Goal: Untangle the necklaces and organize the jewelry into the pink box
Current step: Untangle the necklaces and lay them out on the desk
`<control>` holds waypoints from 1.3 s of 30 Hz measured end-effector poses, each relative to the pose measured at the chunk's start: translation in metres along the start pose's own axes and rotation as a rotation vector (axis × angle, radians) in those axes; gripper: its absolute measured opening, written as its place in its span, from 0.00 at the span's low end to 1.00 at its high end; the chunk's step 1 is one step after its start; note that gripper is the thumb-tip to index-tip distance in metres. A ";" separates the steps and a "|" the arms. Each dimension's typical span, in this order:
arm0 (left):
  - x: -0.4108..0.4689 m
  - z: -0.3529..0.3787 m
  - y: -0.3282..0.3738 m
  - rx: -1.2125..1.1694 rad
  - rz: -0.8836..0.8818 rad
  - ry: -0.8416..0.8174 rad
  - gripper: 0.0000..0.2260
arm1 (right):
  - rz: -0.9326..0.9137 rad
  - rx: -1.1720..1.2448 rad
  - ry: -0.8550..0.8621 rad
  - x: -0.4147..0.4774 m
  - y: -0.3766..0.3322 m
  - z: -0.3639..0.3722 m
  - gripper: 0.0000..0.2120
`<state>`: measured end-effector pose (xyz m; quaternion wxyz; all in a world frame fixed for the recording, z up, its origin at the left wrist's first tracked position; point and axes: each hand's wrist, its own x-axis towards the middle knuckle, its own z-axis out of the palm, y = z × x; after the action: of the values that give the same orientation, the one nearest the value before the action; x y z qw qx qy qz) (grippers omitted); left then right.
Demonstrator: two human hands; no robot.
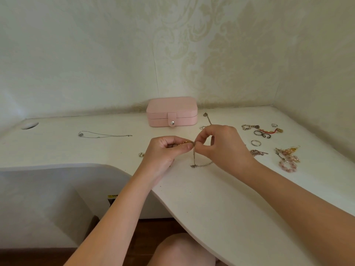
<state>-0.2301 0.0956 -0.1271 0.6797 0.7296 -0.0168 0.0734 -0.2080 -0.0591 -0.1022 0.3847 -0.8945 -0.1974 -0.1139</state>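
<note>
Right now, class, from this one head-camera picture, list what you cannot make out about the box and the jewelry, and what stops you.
Head view throughout.
Inside of the pink box: its closed, snapped lid hides it.
Knot in the tangled chains: fingertips of the left hand and right hand cover it.
Pendant chain: its near end runs behind the right hand.
Small piece beside the left hand: too small to name.

Place: a home, as I read it. Grounds: cream damask wallpaper [192,45] on both walls; white desk [211,198] with a curved front edge and a cable hole [29,125] at its far left corner; dark wooden floor [153,225] below; pink box [172,112] at the desk's back edge; loose jewelry [287,151] near its right edge.
</note>
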 end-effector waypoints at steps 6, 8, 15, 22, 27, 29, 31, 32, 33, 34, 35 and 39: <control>0.002 -0.001 -0.001 -0.006 -0.050 0.015 0.02 | 0.181 0.323 -0.114 0.002 0.000 -0.004 0.06; 0.003 -0.003 -0.001 -0.034 -0.055 0.004 0.04 | 0.272 0.474 -0.143 0.005 0.002 -0.009 0.07; 0.004 -0.005 -0.001 -0.076 -0.059 -0.013 0.06 | 0.262 0.663 -0.213 0.011 0.012 -0.014 0.05; 0.004 -0.005 -0.001 -0.093 -0.050 -0.011 0.03 | -0.005 0.311 -0.161 0.008 0.006 -0.016 0.04; 0.004 -0.005 -0.001 -0.070 -0.051 -0.005 0.02 | -0.248 0.053 -0.001 0.005 0.009 -0.004 0.05; 0.004 -0.004 -0.001 -0.063 -0.059 0.003 0.04 | -0.328 0.014 0.042 0.004 0.009 -0.001 0.05; 0.003 -0.003 0.000 -0.051 -0.061 0.002 0.06 | -0.376 -0.031 0.071 0.005 0.010 0.000 0.04; 0.003 -0.003 -0.001 -0.042 -0.061 0.002 0.06 | -0.384 -0.053 0.075 0.005 0.011 0.000 0.04; 0.003 -0.003 -0.001 -0.031 -0.060 0.003 0.06 | -0.387 -0.073 0.073 0.005 0.011 0.000 0.03; 0.003 -0.002 -0.001 -0.020 -0.057 0.006 0.06 | -0.387 -0.088 0.064 0.005 0.011 0.000 0.03; 0.002 -0.002 -0.001 -0.009 -0.051 0.004 0.06 | -0.384 -0.099 0.051 0.005 0.010 -0.001 0.03; 0.000 0.000 0.001 0.049 -0.011 -0.027 0.07 | -0.373 -0.158 0.007 0.003 0.007 0.000 0.03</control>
<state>-0.2297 0.0953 -0.1265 0.6616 0.7471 -0.0204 0.0603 -0.2024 -0.0632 -0.1058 0.2860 -0.8694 -0.3488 -0.2015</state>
